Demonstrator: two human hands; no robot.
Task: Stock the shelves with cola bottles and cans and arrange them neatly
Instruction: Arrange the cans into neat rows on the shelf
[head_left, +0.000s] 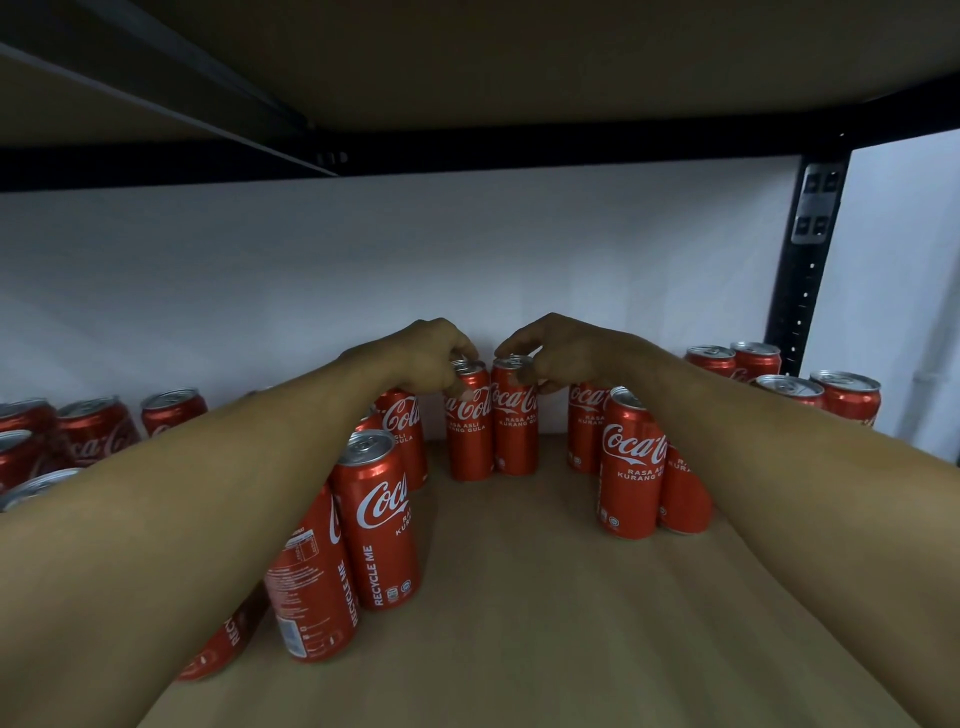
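Note:
Both arms reach deep onto the brown shelf board (519, 597). My left hand (431, 353) grips the top of a tall red cola can (469, 431) standing near the back wall. My right hand (561, 353) grips the top of a second tall red cola can (515, 426), which stands touching the first on its right. Both cans are upright with their logos facing me. More tall cans stand in a row on the left (382, 525) and on the right (631, 467), partly hidden by my forearms.
Short red cans cluster at the far left (93, 431) and far right (831, 389) of the shelf. A black steel upright (805, 291) rises at the right. The upper shelf (467, 78) hangs low overhead. A white wall (363, 270) closes the back.

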